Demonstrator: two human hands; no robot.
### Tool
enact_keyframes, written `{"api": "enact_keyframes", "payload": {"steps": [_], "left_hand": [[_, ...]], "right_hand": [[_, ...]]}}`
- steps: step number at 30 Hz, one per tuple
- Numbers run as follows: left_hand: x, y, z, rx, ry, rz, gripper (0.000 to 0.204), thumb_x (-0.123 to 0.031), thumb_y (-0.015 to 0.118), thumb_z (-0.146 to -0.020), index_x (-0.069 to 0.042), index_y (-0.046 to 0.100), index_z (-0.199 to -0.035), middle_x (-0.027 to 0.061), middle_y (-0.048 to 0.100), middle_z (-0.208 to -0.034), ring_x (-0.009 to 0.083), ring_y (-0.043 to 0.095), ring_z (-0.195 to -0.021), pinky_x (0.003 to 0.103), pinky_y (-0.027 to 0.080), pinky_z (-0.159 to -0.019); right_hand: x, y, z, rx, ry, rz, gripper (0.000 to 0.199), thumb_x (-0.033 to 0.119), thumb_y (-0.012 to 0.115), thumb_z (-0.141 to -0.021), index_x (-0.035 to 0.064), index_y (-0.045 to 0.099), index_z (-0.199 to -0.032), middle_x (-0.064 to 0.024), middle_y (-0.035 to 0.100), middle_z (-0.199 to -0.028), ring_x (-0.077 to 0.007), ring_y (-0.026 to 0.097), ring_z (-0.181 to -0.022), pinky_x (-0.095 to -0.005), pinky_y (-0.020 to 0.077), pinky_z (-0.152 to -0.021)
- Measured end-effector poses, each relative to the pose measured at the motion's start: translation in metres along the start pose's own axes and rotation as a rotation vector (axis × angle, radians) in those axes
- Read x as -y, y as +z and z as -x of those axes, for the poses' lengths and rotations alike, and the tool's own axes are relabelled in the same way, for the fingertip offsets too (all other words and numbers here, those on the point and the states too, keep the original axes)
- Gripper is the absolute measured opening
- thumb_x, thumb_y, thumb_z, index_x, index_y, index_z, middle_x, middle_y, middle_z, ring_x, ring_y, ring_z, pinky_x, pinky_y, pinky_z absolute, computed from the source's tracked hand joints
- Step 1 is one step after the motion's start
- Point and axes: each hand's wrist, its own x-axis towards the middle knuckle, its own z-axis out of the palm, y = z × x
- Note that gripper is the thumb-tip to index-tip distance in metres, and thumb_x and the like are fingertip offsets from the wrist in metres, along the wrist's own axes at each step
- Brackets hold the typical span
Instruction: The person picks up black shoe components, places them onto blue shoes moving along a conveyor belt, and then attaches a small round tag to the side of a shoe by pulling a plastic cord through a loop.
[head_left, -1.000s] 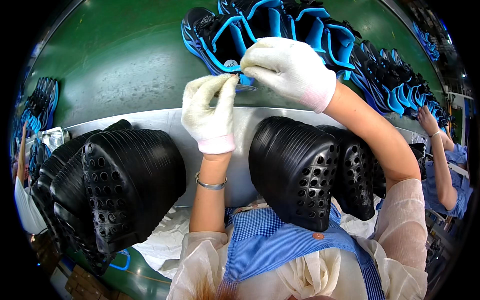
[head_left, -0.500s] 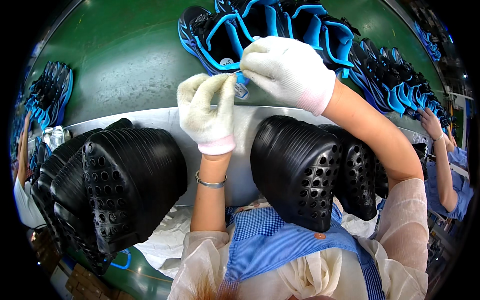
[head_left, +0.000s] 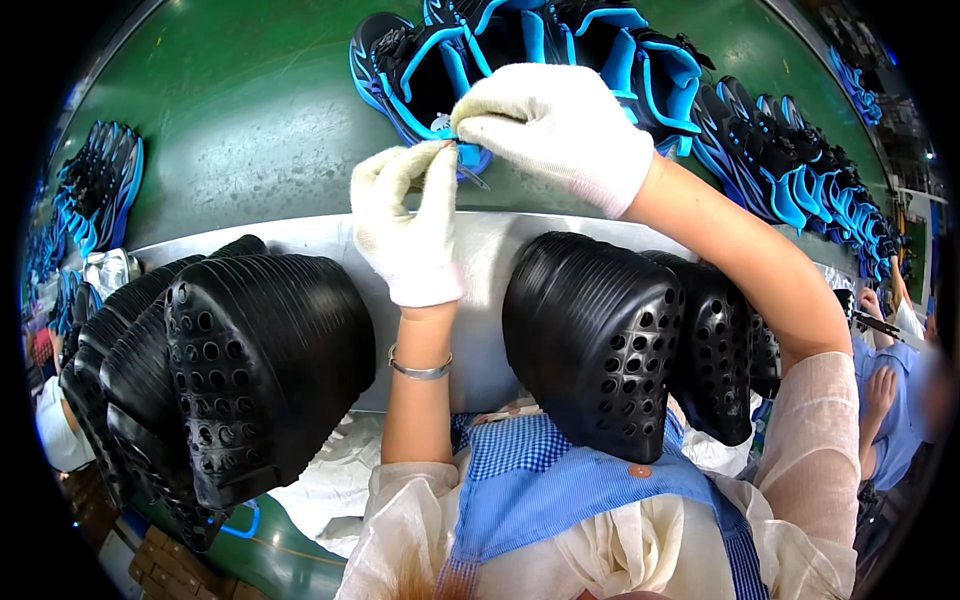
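Observation:
My left hand [head_left: 405, 225], in a white knit glove, pinches with thumb and forefinger a thin string that barely shows. Just right of it my right hand [head_left: 555, 125], gloved alike, has its fingers closed on the same string. Both sets of fingertips nearly meet over the heel of a black and blue sports shoe [head_left: 372, 70]. A small pale tag [head_left: 472, 177] hangs by that heel, seen almost edge-on. The right glove hides part of the shoe's opening and the one beside it.
More black and blue shoes [head_left: 668, 85] stand in a row along the green table [head_left: 230, 120], with others [head_left: 100, 185] at far left. Black ribbed stacks with holes [head_left: 270, 360] flank my left forearm; similar stacks [head_left: 600, 330] stand to its right. Another person's arm [head_left: 880, 395] shows at right.
Both hands have shifted slightly left, and their fingertips are closer together. The tag has turned from face-on to nearly edge-on. At right, the other person's hand has left the shoes.

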Motion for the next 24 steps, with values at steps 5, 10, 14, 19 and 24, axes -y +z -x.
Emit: {"api": "enact_keyframes", "payload": {"steps": [5, 10, 14, 19, 24], "left_hand": [[0.001, -0.007, -0.005, -0.022, -0.083, 0.207, 0.011, 0.000, 0.071, -0.079, 0.000, 0.069, -0.090, 0.0057, 0.058, -0.095, 0.0113, 0.058, -0.084, 0.024, 0.050, -0.074], [0.000, -0.012, -0.004, -0.029, -0.040, 0.136, 0.013, -0.001, 0.070, -0.080, 0.000, 0.067, -0.094, 0.0059, 0.060, -0.095, 0.0109, 0.058, -0.086, 0.024, 0.049, -0.078], [0.001, -0.008, -0.006, -0.022, -0.297, 0.402, 0.018, -0.004, 0.068, -0.084, 0.000, 0.065, -0.101, 0.0060, 0.063, -0.096, 0.0112, 0.059, -0.088, 0.024, 0.049, -0.079], [-0.001, -0.012, -0.013, 0.151, -0.420, 0.578, 0.024, -0.010, 0.063, -0.089, 0.002, 0.061, -0.110, 0.0097, 0.065, -0.106, 0.0129, 0.060, -0.092, 0.027, 0.049, -0.084], [0.020, -0.022, -0.019, 0.308, -0.466, 0.895, 0.031, -0.016, 0.056, -0.094, 0.005, 0.058, -0.117, 0.0135, 0.061, -0.116, 0.0157, 0.060, -0.097, 0.027, 0.049, -0.084]], "right_hand": [[0.002, 0.004, -0.005, 0.056, 0.110, -0.101, 0.021, 0.024, 0.061, -0.084, 0.0063, 0.069, -0.094, -0.0096, 0.066, -0.085, -0.0190, 0.064, -0.075, -0.0273, 0.0510, -0.071], [0.015, 0.001, -0.012, 0.196, 0.195, -0.232, 0.022, 0.022, 0.060, -0.083, 0.0047, 0.069, -0.094, -0.0080, 0.067, -0.084, -0.0142, 0.063, -0.074, -0.0260, 0.0506, -0.071], [0.010, 0.005, -0.003, 0.319, 0.343, -0.555, 0.027, 0.027, 0.056, -0.078, 0.0071, 0.070, -0.091, -0.0092, 0.067, -0.078, -0.0192, 0.065, -0.068, -0.0278, 0.0511, -0.066], [0.004, 0.001, -0.011, 0.385, 0.152, -0.319, 0.025, 0.026, 0.059, -0.076, 0.0056, 0.069, -0.087, -0.0078, 0.066, -0.075, -0.0146, 0.062, -0.067, -0.0267, 0.0499, -0.067], [-0.002, 0.004, -0.015, 0.424, 0.260, -0.509, 0.030, 0.032, 0.061, -0.076, 0.0045, 0.070, -0.085, -0.0071, 0.066, -0.074, -0.0133, 0.061, -0.069, -0.0265, 0.0494, -0.070]]}}
